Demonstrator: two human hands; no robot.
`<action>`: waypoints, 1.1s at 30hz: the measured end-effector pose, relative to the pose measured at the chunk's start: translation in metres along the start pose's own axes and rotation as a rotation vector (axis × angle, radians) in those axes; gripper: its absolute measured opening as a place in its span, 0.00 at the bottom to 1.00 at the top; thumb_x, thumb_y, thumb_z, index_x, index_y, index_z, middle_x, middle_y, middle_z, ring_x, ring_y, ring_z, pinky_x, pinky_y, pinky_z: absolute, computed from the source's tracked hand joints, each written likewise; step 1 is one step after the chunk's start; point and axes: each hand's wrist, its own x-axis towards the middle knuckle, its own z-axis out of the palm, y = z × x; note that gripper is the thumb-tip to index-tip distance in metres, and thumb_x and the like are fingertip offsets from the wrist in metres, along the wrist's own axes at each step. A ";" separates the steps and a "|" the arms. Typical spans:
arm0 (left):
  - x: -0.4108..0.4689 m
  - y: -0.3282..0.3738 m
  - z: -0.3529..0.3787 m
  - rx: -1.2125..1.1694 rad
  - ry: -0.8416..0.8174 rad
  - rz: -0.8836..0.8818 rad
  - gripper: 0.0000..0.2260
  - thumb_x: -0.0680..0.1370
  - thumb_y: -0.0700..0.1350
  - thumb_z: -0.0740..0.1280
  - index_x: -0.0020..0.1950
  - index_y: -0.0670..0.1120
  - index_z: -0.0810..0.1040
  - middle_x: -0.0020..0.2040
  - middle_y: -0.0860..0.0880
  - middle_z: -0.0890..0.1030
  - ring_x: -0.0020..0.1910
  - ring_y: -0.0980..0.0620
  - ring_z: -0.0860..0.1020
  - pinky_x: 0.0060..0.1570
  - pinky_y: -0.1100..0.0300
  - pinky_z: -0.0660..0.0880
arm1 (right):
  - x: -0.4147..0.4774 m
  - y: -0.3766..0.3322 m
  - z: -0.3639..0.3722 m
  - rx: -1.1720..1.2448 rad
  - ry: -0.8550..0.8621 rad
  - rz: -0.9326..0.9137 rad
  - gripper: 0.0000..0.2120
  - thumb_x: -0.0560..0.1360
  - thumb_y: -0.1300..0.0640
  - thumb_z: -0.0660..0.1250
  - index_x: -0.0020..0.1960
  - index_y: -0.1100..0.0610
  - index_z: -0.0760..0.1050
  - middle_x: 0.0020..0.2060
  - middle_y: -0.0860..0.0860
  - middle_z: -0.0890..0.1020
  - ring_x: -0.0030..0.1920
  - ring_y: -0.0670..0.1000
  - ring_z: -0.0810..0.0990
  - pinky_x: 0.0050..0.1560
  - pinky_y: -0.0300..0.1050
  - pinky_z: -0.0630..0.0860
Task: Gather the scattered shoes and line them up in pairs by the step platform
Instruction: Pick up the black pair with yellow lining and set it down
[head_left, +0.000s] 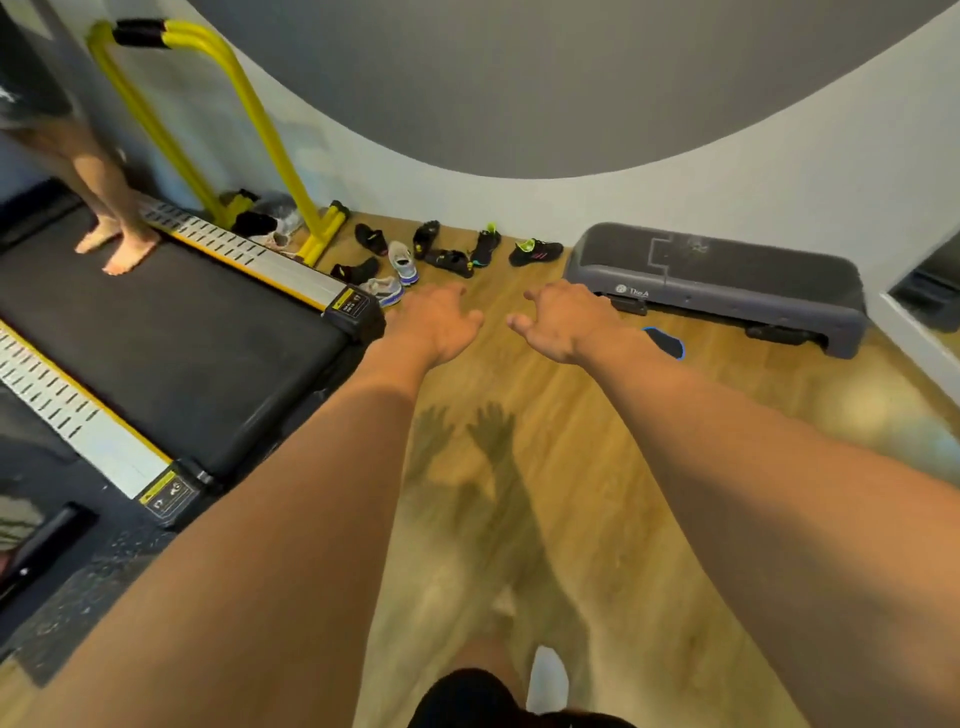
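Several shoes lie scattered on the wood floor by the far wall. Among them are a black shoe with pink stripes, a black and green shoe, other black shoes and two white and blue sneakers. The grey step platform stands to their right against the wall. My left hand and my right hand reach forward over the floor, both empty with fingers apart, short of the shoes.
A black treadmill with yellow rails fills the left side, and a barefoot person stands on it. A flat dark item with a blue rim lies on the floor before the platform. A mirror edge is at far right.
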 end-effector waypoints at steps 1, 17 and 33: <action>0.015 0.001 0.000 0.001 -0.008 -0.003 0.25 0.78 0.55 0.59 0.74 0.48 0.65 0.72 0.41 0.68 0.71 0.40 0.66 0.68 0.44 0.65 | 0.014 0.002 0.000 0.005 -0.009 -0.011 0.29 0.79 0.38 0.55 0.74 0.52 0.64 0.71 0.57 0.69 0.70 0.60 0.67 0.64 0.58 0.67; 0.352 0.001 0.020 -0.068 -0.168 0.007 0.27 0.79 0.55 0.60 0.76 0.49 0.62 0.74 0.43 0.66 0.71 0.41 0.65 0.68 0.44 0.65 | 0.316 0.066 -0.008 0.037 -0.129 0.143 0.29 0.78 0.38 0.54 0.74 0.52 0.63 0.73 0.55 0.63 0.72 0.58 0.62 0.68 0.60 0.64; 0.669 0.037 0.047 -0.028 -0.261 0.023 0.28 0.77 0.54 0.63 0.74 0.47 0.63 0.68 0.40 0.69 0.67 0.38 0.68 0.65 0.42 0.67 | 0.627 0.188 0.001 0.159 -0.209 0.247 0.30 0.78 0.39 0.56 0.76 0.52 0.59 0.73 0.54 0.63 0.72 0.59 0.63 0.68 0.60 0.63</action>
